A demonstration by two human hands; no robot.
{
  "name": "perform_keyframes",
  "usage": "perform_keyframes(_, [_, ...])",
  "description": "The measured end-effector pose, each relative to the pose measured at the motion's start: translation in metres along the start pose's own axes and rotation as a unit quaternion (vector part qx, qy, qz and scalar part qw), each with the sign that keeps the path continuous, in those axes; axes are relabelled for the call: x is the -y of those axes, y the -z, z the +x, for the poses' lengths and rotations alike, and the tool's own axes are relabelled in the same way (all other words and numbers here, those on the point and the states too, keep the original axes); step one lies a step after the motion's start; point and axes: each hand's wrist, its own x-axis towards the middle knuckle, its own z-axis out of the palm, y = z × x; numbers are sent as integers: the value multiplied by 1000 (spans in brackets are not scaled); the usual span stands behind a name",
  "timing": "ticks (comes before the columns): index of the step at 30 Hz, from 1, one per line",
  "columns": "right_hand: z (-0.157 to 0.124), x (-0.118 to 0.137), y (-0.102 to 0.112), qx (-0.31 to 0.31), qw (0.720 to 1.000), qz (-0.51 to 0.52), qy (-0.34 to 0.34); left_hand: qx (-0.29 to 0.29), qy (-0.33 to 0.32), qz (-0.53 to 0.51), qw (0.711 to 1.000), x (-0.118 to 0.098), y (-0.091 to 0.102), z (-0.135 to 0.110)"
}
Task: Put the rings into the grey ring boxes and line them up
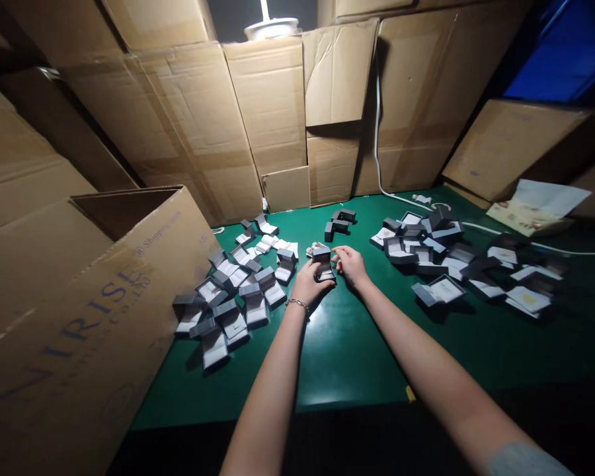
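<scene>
A small dark jewellery box [323, 263] with its lid raised is in my left hand [308, 284], whose thumb and fingers wrap round its lower part. A bracelet circles that wrist. Close by the box's right side is my right hand [351, 266], its fingers curled together in a pinch; what they hold, if anything, is too small to make out. Just behind the held box lies a little pile of white pieces [315, 248], partly hidden. Opened boxes with pale linings [254, 304] spread over the table to the left.
More opened boxes and white inserts [441, 291] lie in a heap on the right of the green table [347, 370]. A few dark box parts [340, 225] sit at the back. A large carton [94, 317] stands left; stacked cartons [268, 106] and a white cable [378, 132] line the rear.
</scene>
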Motion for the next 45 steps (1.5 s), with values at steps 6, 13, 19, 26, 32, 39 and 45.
perform_keyframes(6, [-4,-4,0,-7,999,-29,10,-4,28,-2,1000,2,0,-1])
perform_keyframes(13, [-10,-12,2,-14,991,-127,33,-4,72,-4,997,2,2,-3])
perform_keyframes(19, [3,-22,6,11,952,-263,154,-10,86,-14,996,1,3,-3])
perform_keyframes(26, [24,-20,0,72,883,-423,188,-24,98,-52,994,2,2,-4])
perform_keyframes(32, [22,-11,-1,84,864,-459,191,-28,84,-61,994,3,0,-5])
perform_keyframes(39, [14,-16,11,15,911,-373,178,-31,80,-45,995,6,-1,-6])
perform_keyframes(45, [11,-14,17,-7,948,-282,148,-32,87,-40,995,4,-2,-7])
